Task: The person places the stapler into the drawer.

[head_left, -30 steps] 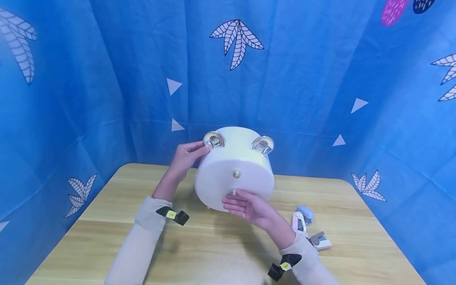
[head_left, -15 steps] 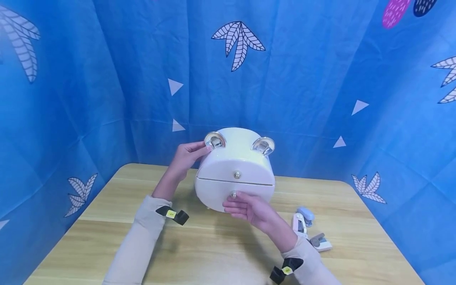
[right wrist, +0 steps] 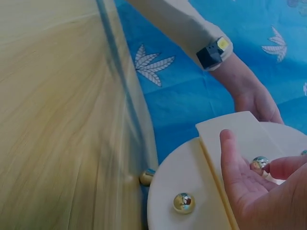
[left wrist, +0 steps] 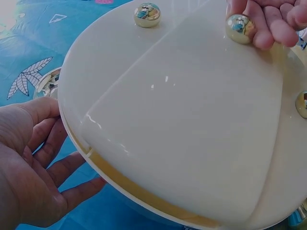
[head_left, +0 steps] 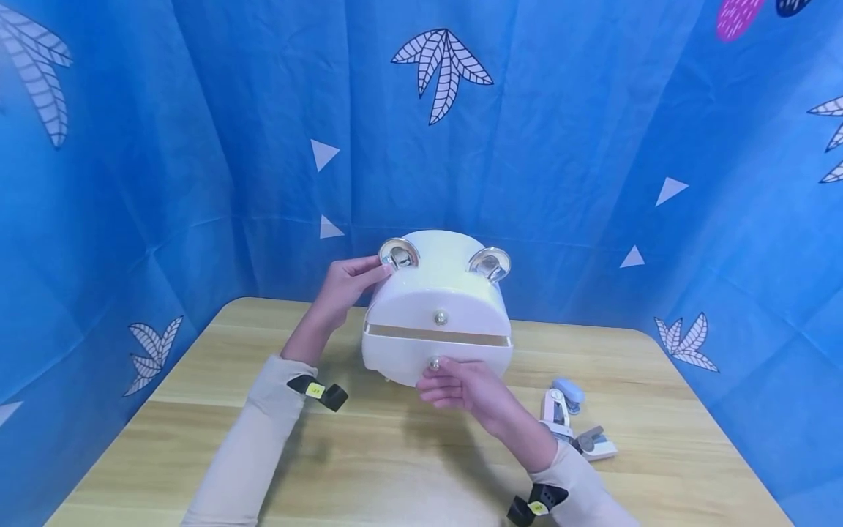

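Note:
A white rounded drawer box with two shiny metallic ears stands near the table's back. Its middle drawer is pulled partway out, leaving a gap above its front. My right hand pinches that drawer's small gold knob between thumb and fingers. At the box's left side, my left hand holds it by the left ear, thumb in front. The left wrist view shows the left fingers against the box's side edge. Another knob sits on the upper drawer front.
Right of the box on the wooden table lie a blue stapler, a white stapler-like item and a grey-and-white one. A blue patterned curtain surrounds the table's back and sides.
The middle drawer, flush with the front a second ago, has come out toward me with my right hand on its knob. My left hand stays at the ear.

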`<action>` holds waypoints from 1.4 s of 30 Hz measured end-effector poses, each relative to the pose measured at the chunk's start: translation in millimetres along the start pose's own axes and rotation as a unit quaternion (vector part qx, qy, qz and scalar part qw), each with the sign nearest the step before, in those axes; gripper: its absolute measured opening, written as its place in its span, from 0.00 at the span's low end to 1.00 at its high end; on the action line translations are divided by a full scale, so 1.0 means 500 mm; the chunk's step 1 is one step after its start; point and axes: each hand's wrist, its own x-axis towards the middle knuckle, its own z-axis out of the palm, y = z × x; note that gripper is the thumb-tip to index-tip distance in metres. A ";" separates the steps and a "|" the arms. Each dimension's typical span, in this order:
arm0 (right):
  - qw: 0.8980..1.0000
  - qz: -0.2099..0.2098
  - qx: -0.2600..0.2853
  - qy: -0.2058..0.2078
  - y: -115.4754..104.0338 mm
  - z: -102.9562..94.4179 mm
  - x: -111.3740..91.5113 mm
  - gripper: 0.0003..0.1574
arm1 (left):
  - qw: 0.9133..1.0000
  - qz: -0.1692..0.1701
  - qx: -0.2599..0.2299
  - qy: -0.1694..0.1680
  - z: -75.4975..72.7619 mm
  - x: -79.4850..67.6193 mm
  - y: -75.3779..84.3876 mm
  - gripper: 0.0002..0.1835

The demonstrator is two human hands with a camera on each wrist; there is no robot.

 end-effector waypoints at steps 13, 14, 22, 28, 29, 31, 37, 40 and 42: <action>0.999 -0.001 -0.035 0.012 -0.003 0.022 -0.034 0.32 | 1.000 -0.006 0.001 0.000 -0.001 0.001 0.002 0.27; 0.999 -0.002 -0.037 0.011 -0.004 0.024 -0.036 0.32 | 1.000 -0.006 0.001 -0.001 -0.002 0.000 0.003 0.27; 0.999 0.001 -0.037 0.007 -0.004 0.036 -0.059 0.32 | 1.000 -0.002 0.015 -0.006 -0.005 0.001 0.008 0.26; 0.999 0.003 -0.044 -0.003 -0.004 0.040 -0.076 0.32 | 1.000 -0.004 0.015 -0.014 -0.006 0.003 0.015 0.25; 0.999 0.004 -0.045 -0.003 -0.004 0.040 -0.079 0.31 | 1.000 -0.005 0.017 -0.017 -0.006 0.004 0.016 0.25; 0.999 0.005 -0.048 -0.004 -0.003 0.040 -0.085 0.32 | 0.999 -0.007 0.024 -0.021 -0.006 0.006 0.018 0.25; 0.998 0.009 -0.054 0.000 0.002 0.042 -0.101 0.33 | 0.999 -0.015 0.036 -0.029 -0.007 0.008 0.022 0.25; 0.998 0.005 -0.059 -0.002 0.006 0.047 -0.110 0.32 | 0.999 -0.018 0.039 -0.028 -0.009 0.006 0.023 0.25; 0.998 0.001 -0.064 -0.008 0.007 0.051 -0.115 0.32 | 0.999 -0.018 0.040 -0.027 -0.011 0.006 0.023 0.25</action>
